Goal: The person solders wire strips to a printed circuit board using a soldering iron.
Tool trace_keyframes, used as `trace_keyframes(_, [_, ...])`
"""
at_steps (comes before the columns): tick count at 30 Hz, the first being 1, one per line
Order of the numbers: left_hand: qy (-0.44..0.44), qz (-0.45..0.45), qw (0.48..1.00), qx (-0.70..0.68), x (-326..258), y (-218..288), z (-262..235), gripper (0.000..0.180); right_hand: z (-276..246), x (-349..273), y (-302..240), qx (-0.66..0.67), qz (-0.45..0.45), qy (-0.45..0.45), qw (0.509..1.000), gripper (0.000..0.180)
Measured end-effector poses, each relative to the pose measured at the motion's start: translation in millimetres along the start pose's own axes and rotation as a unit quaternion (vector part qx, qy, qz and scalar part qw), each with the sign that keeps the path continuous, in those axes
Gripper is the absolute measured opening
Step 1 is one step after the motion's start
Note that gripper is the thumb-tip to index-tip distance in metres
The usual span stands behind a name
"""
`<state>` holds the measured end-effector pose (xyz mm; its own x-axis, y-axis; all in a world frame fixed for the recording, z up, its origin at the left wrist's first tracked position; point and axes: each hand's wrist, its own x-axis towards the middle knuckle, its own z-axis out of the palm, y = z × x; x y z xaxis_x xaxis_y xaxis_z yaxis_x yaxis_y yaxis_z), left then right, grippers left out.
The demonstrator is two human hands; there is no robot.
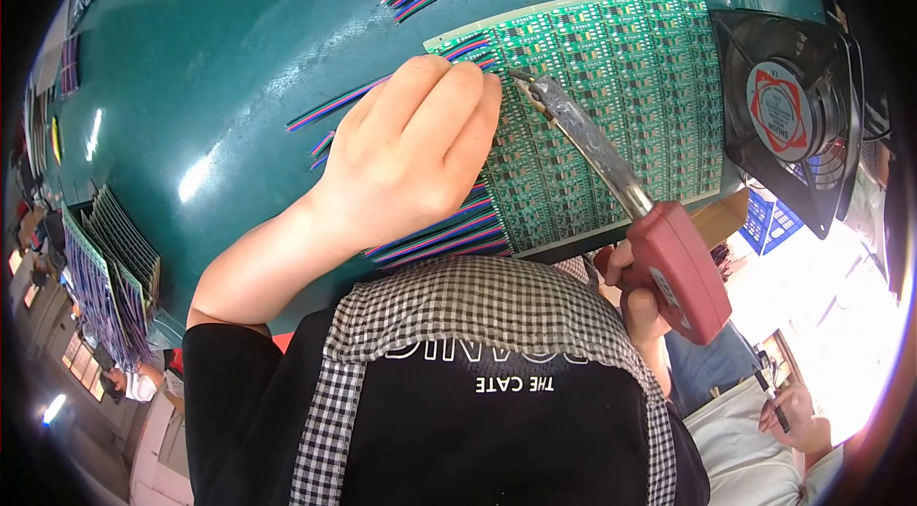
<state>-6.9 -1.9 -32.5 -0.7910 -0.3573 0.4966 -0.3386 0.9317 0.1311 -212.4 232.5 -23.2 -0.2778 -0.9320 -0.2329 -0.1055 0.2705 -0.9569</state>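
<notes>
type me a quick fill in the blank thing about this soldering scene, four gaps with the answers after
1. The right hand holds a soldering iron by its ____ handle.
2. The left hand covers part of the ____ edge of the circuit board panel.
3. In the picture, the black fan stands to the ____ of that panel.
4. The apron has a check pattern of black and ____.

Missing words: red; left; right; white.

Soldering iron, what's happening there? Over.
Right hand grips soldering iron, tip over circuit board. Left hand over wires, fingertips hidden. It blocks part of the board's left edge.
</notes>
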Motion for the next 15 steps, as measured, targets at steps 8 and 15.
trace_keyframes(8, [-0.008,-0.004,1.0,-0.014,2.1,-0.3,-1.1,0.026,3.0,2.8,7.8,-0.098,-0.068,0.012,0.993,0.085])
trace_keyframes(15, [-0.026,-0.003,1.0,0.014,3.3,3.7,-1.4,0.025,9.8,2.6,-9.9,0.06,0.027,0.053,0.996,0.091])
